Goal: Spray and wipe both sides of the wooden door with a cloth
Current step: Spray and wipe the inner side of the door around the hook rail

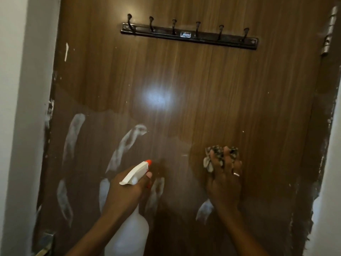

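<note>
A brown wooden door fills the view, with several whitish smears across its lower half. My left hand grips a white spray bottle by its trigger head, the orange nozzle pointing at the door. My right hand, a ring on one finger, presses a crumpled patterned cloth flat against the door to the right of the bottle. A bright light reflection sits on the wood above both hands.
A dark hook rail with several hooks is screwed across the upper door. A metal hinge shows at the upper right edge. White wall flanks the door on the left, and a metal latch sits at the lower left.
</note>
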{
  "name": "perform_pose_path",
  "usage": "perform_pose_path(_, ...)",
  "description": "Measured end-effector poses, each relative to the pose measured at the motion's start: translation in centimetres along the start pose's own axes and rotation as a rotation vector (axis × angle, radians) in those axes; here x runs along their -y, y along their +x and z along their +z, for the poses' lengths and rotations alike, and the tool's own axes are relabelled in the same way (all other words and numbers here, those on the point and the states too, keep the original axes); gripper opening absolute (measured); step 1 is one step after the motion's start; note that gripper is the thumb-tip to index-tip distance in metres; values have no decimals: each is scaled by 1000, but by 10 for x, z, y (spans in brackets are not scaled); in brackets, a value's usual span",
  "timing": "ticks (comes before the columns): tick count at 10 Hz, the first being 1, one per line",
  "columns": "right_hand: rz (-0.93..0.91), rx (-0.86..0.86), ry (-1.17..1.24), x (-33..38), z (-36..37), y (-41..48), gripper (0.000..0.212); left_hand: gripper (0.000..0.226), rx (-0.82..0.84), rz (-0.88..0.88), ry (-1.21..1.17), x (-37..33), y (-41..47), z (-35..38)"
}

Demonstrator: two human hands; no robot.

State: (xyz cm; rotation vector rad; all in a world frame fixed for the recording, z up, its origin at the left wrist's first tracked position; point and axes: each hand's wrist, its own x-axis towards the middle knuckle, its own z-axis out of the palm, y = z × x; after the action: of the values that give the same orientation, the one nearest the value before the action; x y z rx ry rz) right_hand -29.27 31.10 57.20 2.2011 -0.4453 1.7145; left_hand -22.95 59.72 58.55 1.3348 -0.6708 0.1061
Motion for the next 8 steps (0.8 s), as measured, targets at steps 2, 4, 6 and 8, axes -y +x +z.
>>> perform_pose_path(2, -117, 28, -29, 100, 21, 46, 58, 28, -81, 3, 90, 1, 13, -34)
perform_pose_path(4, -254, 34, -43, 57, 26, 2, 64, 27, -96, -26, 116, 6, 18, -64)
perform_pose_path(6, 165, -1, 94, 117, 25, 55, 53, 45, -94, -57, -26, -2, 27, -84)
perform_pose_path(8, -257, 48, -26, 150, 38, 42, 62, 20, -109, -133, -19, -2, 36, -101)
